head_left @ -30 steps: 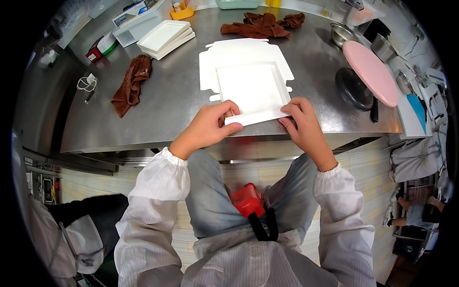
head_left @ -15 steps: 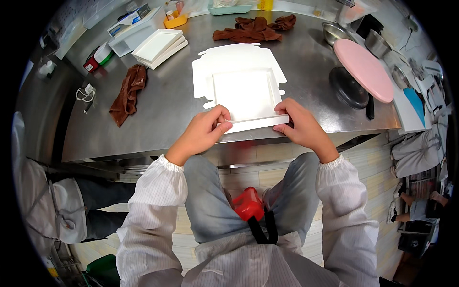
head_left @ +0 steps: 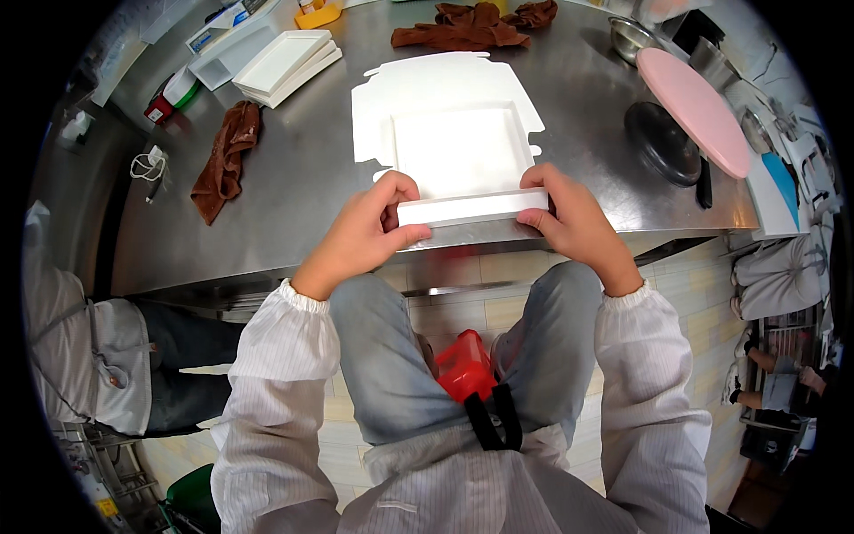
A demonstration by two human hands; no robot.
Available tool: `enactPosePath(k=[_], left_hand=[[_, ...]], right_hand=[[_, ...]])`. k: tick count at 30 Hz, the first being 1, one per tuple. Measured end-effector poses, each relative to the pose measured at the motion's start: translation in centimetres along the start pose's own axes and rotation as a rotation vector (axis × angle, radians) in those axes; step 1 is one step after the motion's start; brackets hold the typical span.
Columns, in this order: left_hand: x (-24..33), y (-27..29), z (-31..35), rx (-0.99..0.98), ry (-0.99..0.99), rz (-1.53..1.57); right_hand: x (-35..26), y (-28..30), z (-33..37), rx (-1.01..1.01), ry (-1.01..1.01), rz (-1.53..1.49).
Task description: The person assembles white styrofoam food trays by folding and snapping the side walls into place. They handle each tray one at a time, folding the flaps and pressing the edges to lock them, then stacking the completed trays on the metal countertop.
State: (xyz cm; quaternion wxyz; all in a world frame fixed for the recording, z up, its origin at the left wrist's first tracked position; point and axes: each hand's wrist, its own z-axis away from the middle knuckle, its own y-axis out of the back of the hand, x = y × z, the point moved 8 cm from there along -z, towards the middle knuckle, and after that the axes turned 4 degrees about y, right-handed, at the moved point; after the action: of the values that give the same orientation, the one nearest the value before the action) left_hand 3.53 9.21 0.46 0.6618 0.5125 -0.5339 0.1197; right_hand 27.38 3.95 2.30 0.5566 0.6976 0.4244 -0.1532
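Note:
A partly folded white cardboard box [head_left: 458,147] lies at the front edge of the steel table, its lid flap with tabs spread flat on the far side. The near wall stands up as a folded strip. My left hand [head_left: 369,222] grips the left end of that wall, thumb on the outer face and fingers behind it. At the right end my right hand [head_left: 569,209] pinches the same wall, its thumb low on the outside and fingers over the corner. Low walls stand along the box's other sides.
Stacked white box trays [head_left: 289,67] sit at the back left, near a brown cloth [head_left: 227,160] and a white cable [head_left: 149,165]. More brown cloth [head_left: 463,27] lies behind the box. On the right are a black pan [head_left: 663,142] and a pink round board [head_left: 694,111].
The near wall now faces me more upright, and both hands have shifted their grip at its ends. The whole view has tipped, so the table sits higher in the picture.

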Motion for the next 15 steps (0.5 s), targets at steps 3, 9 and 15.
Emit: enactPosePath(k=[3, 9, 15], left_hand=[[0.5, 0.3, 0.1, 0.049, -0.032, -0.009], [0.9, 0.5, 0.0, 0.117, -0.059, 0.006], [0.2, 0.5, -1.0, 0.031, 0.052, 0.048]], right_hand=[[0.5, -0.1, 0.2, 0.045, -0.028, -0.051], [-1.2, 0.0, 0.3, 0.074, 0.202, 0.197], [-1.3, -0.2, 0.6, 0.160, 0.169, 0.195]])
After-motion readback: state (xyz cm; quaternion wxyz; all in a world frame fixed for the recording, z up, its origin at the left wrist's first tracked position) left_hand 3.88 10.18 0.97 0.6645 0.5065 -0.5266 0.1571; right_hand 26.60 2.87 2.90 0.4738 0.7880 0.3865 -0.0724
